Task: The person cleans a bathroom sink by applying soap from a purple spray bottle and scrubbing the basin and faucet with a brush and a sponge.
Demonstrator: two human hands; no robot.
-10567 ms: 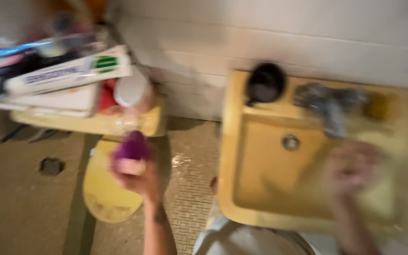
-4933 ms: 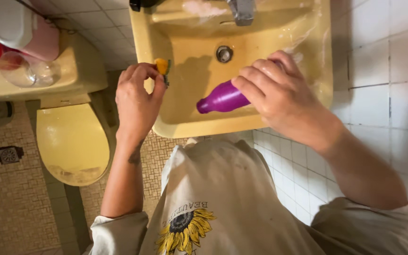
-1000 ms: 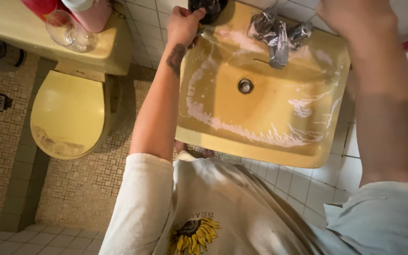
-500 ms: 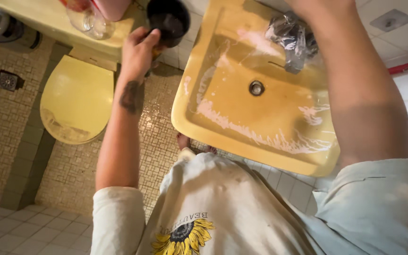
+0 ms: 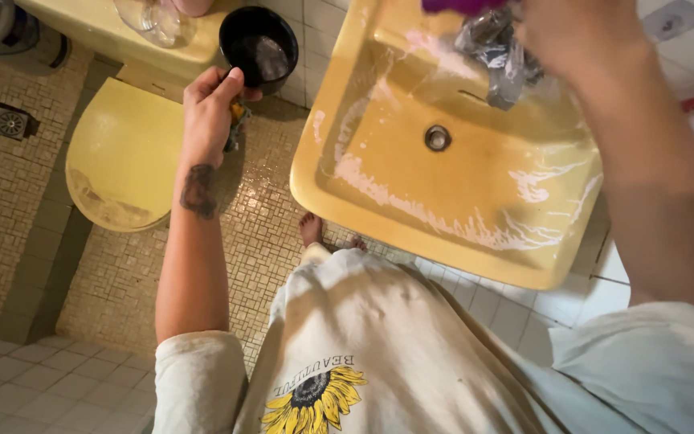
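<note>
My left hand [image 5: 209,108] is held out over the mosaic floor between the toilet and the sink. It grips a black cup [image 5: 259,47] at its rim, and a yellow and green sponge [image 5: 237,120] is tucked under its fingers. The cup faces up and looks wet inside. My right hand [image 5: 584,36] is raised above the sink's tap [image 5: 498,56]. It is closed on a purple bottle [image 5: 459,6], of which only a strip shows at the top edge. The yellow sink [image 5: 379,209] has white foam streaks on its walls around the drain [image 5: 437,137].
A yellow toilet with its lid [image 5: 118,153] down stands to the left. A clear glass [image 5: 150,18] sits on the toilet tank [image 5: 106,28]. A floor drain [image 5: 11,122] is further left. My bare foot [image 5: 311,228] stands under the sink's front. White wall tiles [image 5: 580,301] lie to the right.
My left hand took the black cup from the sink's back left corner and carried it left, off the sink. The purple bottle in my right hand has come into view above the tap.
</note>
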